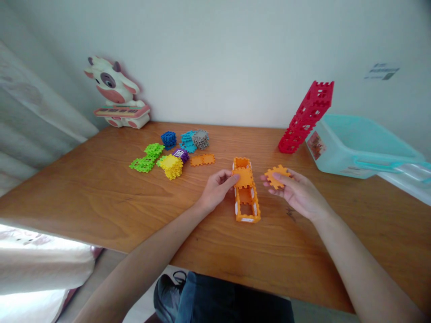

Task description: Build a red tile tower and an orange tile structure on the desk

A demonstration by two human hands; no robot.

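An orange box-like build of interlocking tiles [247,202] lies on the wooden table [101,193], long axis pointing away from me. My left hand [215,190] rests at its left side, fingertips pinching an orange tile [244,177] that sits on top of the build. My right hand [296,193] is to the right of the build, palm up, fingers curled round a loose orange tile [276,176] held just above the table.
A red tile tower [306,117] leans against a turquoise plastic bin [357,146] at the right. Piles of green [146,158], yellow [171,166], blue [168,139], teal and grey tiles and two flat orange tiles [202,159] lie at the back. A cow toy [116,96] stands by the wall.
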